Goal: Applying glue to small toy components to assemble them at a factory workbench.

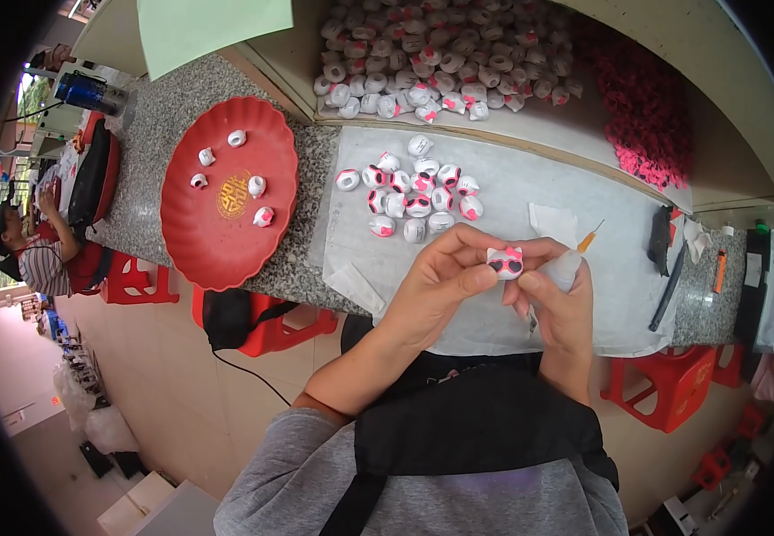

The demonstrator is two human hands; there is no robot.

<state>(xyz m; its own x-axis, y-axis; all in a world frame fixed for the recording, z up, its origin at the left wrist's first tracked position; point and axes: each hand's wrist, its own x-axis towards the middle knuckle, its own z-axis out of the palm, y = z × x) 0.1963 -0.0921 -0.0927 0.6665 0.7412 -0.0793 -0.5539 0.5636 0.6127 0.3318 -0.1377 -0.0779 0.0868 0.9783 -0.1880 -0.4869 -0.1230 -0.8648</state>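
Between the fingertips of both hands, above the white sheet (503,313), is a small white cat-shaped head (506,266) with pink heart sunglasses and a pink bow. My left hand (440,281) pinches it from the left with thumb and index finger. On its other side, my right hand (564,290) has bent fingertips against it. A whitish, translucent piece (564,270) shows among the right fingers; its kind is unclear. Beside that hand juts an orange-handled needle tool (589,239); whether it is held cannot be made out. Several similar white heads (418,206) lie beyond my left hand.
Left stands a red scalloped tray (192,246) with several heads. A shelf at the back holds a heap of heads (440,58) and bright pink pieces (641,134). Rightward are a black tool (666,299) and an orange cutter (719,271). Another person (43,255) sits far left.
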